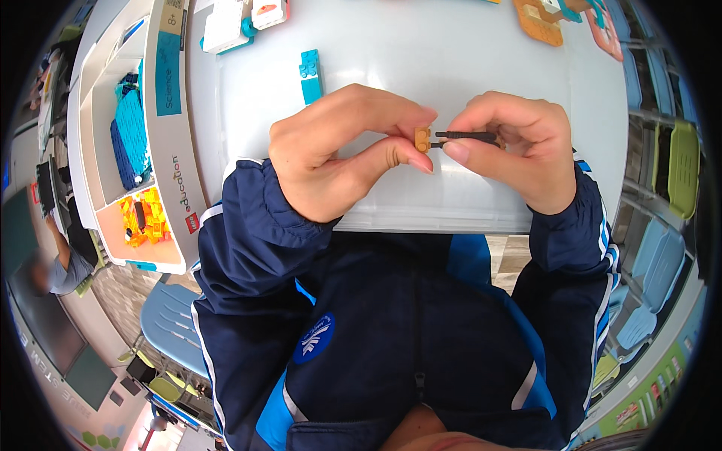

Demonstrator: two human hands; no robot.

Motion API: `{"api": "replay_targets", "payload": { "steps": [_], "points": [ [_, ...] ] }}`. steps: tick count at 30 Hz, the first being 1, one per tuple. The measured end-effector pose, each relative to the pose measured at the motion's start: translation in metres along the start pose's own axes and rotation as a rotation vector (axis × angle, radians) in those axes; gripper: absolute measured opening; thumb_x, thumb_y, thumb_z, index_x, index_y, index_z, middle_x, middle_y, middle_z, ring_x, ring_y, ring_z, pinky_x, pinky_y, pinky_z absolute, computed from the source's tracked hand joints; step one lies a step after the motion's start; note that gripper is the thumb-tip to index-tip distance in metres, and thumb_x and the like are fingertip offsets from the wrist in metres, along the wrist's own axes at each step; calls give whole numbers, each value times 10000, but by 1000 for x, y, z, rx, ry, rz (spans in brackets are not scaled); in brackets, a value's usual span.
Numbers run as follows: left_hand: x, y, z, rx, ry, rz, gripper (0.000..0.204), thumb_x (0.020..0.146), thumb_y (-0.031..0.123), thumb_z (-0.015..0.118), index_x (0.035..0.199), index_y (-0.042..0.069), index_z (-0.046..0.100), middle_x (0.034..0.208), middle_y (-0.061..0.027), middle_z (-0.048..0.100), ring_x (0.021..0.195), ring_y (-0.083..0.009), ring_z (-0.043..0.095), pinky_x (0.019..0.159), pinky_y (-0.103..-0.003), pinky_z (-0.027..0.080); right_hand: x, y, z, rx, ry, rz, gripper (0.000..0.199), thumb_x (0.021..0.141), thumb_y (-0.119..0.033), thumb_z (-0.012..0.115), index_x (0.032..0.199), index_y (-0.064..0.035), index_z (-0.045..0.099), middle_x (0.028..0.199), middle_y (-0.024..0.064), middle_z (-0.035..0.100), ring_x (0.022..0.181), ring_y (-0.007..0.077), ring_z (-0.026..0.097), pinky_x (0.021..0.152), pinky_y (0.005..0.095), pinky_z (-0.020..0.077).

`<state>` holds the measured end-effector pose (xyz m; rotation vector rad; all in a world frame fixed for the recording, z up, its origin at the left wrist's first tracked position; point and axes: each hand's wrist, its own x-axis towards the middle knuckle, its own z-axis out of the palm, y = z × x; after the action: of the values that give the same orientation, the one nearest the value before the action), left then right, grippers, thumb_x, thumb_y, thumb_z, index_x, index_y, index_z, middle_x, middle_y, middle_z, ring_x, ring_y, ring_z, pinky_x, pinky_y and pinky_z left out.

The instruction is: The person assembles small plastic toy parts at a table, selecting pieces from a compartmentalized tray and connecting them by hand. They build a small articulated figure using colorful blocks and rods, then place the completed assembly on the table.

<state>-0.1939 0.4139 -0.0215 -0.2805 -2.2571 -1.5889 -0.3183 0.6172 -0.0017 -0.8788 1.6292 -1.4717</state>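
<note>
My left hand (338, 150) pinches a small tan building piece (423, 138) between thumb and forefinger, above the white table (451, 60). My right hand (519, 146) grips a thin black rod (466, 136) that points left into the tan piece. The two hands nearly touch at the fingertips. Dark blue jacket sleeves cover both forearms.
A turquoise brick (310, 75) lies on the table just beyond my left hand. A white sorting tray (162, 150) at the left holds blue and orange-yellow parts. Orange and pink plates (541, 21) sit at the far right edge. Another person (64, 263) sits at the far left.
</note>
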Motion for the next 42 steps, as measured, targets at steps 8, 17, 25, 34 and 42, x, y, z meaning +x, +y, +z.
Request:
{"api": "replay_targets", "payload": {
  "steps": [8, 17, 25, 34, 42],
  "points": [
    [0, 3, 5, 118, 17, -41, 283, 753, -63, 831, 1014, -36, 724, 929, -142, 745, 828, -206, 734, 775, -286, 572, 0, 10, 4, -135, 42, -39, 76, 923, -29, 714, 980, 21, 709, 842, 14, 697, 767, 52, 618, 682, 195, 484],
    [-1, 0, 8, 171, 32, -20, 257, 749, -61, 836, 982, -19, 734, 894, -126, 749, 812, -201, 736, 752, -273, 569, 1, 16, 9, -7, 26, 18, 98, 943, -28, 703, 1012, 42, 708, 881, 38, 712, 819, 68, 641, 750, 204, 512],
    [2, 0, 5, 120, 46, -12, 318, 766, -104, 804, 1065, -54, 709, 928, -143, 736, 847, -210, 740, 782, -289, 592, 4, 18, 5, 0, 46, -52, 137, 933, -58, 731, 1045, 21, 739, 903, 63, 728, 831, 96, 663, 766, 221, 521],
    [1, -2, 4, 55, 73, -18, 357, 803, -131, 765, 1142, -98, 660, 1069, -179, 691, 969, -259, 726, 879, -384, 637, 13, 17, -1, -416, 150, -450, 144, 854, -31, 788, 997, -31, 772, 919, 70, 715, 819, 163, 659, 726, 270, 515],
    [-1, 0, 7, -38, 46, -72, 367, 802, -146, 761, 1145, -86, 647, 1082, -177, 677, 997, -263, 715, 901, -397, 629, 8, 14, 5, -391, 179, -415, 87, 897, -4, 741, 957, 1, 678, 941, 92, 688, 840, 156, 666, 761, 254, 537]
  ]
}}
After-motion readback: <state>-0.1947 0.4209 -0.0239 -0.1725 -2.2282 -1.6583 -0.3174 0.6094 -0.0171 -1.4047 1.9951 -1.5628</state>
